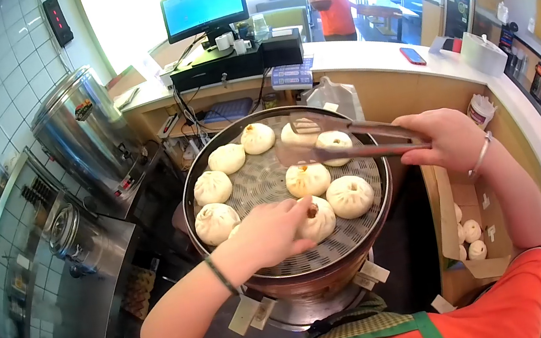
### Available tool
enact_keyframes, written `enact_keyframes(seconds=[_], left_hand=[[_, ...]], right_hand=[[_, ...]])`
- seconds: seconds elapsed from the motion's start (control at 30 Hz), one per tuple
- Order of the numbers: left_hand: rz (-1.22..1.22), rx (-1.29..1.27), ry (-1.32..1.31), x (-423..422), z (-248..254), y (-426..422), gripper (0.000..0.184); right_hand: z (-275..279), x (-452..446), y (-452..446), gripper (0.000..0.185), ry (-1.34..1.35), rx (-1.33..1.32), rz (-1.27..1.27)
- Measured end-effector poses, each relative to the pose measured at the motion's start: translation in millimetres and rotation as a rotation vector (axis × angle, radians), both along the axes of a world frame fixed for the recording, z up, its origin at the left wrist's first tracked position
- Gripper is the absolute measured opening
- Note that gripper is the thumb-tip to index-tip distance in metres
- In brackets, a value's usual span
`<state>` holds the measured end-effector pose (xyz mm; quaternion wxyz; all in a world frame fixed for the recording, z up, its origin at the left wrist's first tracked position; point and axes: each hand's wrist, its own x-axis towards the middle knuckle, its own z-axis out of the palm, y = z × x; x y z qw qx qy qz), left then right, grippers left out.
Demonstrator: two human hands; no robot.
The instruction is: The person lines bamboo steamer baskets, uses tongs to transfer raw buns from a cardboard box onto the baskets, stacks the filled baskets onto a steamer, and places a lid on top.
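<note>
A round steamer tray (257, 196) holds several white steamed buns, among them one bun (351, 196) at the right and another (211, 187) at the left. My left hand (264, 238) reaches in from the front, its fingers and thumb closed against the side of a bun (321, 221) with a dark filling spot on top. In my right hand (448, 139) is a pair of metal tongs (380, 140). The tongs' jaws are apart over the back right buns; whether they touch one is unclear. Part of a bun is hidden behind my left hand.
Right of the steamer, an open cardboard box (494, 232) has several buns (472, 230) inside. A counter (365, 53) behind bears a monitor (204, 7) and phone (413, 56). A steel urn (81, 129) stands left. Beyond the counter is a person (333, 4) in orange.
</note>
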<state>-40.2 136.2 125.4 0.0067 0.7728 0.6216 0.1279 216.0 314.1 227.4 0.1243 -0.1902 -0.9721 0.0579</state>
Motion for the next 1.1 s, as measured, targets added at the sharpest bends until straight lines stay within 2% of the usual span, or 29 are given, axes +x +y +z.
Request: enact_keyframes(seconds=[0.07,0.13,0.2,0.33,0.43,0.53,0.63,0.7,0.8,0.93,1.0,1.07,1.1], left_hand=[[0.035,-0.033,0.018,9.3,2.0,5.2,0.041],[0.059,-0.013,0.147,13.7,3.0,7.6,0.032],[0.106,-0.075,0.141,15.8,5.6,3.5,0.031],[0.106,-0.032,0.059,5.5,-0.3,-4.9,0.029],[0.052,0.062,0.008,5.2,0.2,-8.7,0.026],[0.067,-0.148,-0.106,9.6,13.2,-2.9,0.029],[0.079,-0.224,-0.123,11.3,19.8,-3.8,0.032],[0.07,-0.052,-0.141,9.9,18.4,-7.0,0.034],[0.089,0.025,-0.129,0.4,19.6,-9.9,0.036],[0.179,0.007,0.006,-22.9,16.0,17.4,0.033],[0.157,0.028,0.07,-31.6,10.6,36.3,0.033],[0.126,0.05,0.132,-38.2,10.0,51.0,0.034],[0.17,-0.074,0.261,-40.9,9.4,56.7,0.037]], right_hand=[[-14.3,-8.5,9.4,0.053,-0.136,0.189,-0.024],[-23.3,-20.4,5.8,0.053,-0.319,0.201,-0.062],[-33.1,-27.9,5.4,0.051,-0.349,0.235,-0.101],[-53.3,-46.2,11.6,0.05,-0.352,0.213,-0.062],[-65.8,-77.2,3.8,0.048,-0.343,0.075,-0.111],[-82.0,-103.4,6.0,0.048,-0.229,0.04,-0.099],[-69.8,-96.2,-3.4,0.053,-0.295,-0.011,-0.088],[-55.7,-72.7,-3.9,0.054,-0.346,-0.014,-0.121],[-46.7,-33.0,3.9,0.052,-0.376,0.041,-0.121],[-34.8,-24.1,-3.2,0.048,-0.41,0.049,-0.071],[-20.7,-21.1,-9.1,0.048,-0.525,0.143,-0.078],[-7.7,-2.6,-5.5,0.047,-0.495,0.148,-0.063],[1.7,6.3,-6.7,0.049,-0.56,0.141,-0.106]])
